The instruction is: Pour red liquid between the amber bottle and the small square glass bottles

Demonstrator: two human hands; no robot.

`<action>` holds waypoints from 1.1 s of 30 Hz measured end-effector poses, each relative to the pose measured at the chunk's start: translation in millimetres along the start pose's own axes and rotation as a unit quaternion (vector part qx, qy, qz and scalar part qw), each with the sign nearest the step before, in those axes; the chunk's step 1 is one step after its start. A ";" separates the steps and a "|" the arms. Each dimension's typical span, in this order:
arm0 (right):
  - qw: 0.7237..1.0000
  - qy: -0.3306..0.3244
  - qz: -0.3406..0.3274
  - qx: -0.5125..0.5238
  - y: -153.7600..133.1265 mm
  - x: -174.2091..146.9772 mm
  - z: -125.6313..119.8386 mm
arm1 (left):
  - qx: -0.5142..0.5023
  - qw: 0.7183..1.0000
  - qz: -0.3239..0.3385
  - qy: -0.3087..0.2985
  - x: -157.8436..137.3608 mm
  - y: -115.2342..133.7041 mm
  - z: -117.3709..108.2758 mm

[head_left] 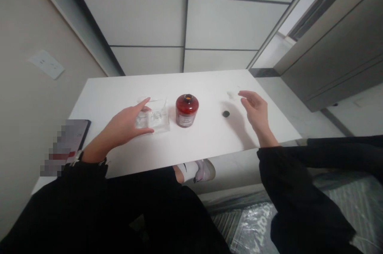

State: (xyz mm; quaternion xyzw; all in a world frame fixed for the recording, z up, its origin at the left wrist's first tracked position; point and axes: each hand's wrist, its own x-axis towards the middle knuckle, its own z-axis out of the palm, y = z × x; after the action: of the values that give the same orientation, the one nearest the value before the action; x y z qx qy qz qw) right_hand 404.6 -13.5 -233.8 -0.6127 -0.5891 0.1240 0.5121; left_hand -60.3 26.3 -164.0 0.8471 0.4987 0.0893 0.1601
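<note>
My left hand (127, 124) spans a clear plastic box (163, 125) on the white table, with its thumb along the near edge and fingers at the far edge. Small clear bottles (156, 115) show inside the box. Just right of it stands a dark red-amber bottle (187, 110) with a pale label, upright, its neck uncapped. A small round black cap (226, 114) lies farther right. Above the table's right part is my right hand (255, 110), fingers curved and slightly apart, nothing visible in them. Near its fingertips lies a small translucent piece (231, 94), too blurred to name.
A phone (85, 134), partly blurred out, lies at the table's left side. The white table (206, 138) stands against panelled sliding doors (221, 22). A wall with a socket (48, 64) is on the left. Plastic-wrapped material (254, 226) lies at the lower right.
</note>
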 end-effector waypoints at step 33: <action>0.964 -0.218 -0.110 -0.104 -163.0 -195.8 149.2 | -0.142 0.907 -0.115 0.380 -84.9 -48.0 18.8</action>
State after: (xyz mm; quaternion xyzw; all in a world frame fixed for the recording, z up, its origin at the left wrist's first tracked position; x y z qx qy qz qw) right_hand 141.0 -143.4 -262.5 -0.5523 -0.7599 0.1353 0.3150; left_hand -135.0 -29.6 -198.0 0.6544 0.5976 0.4552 0.0862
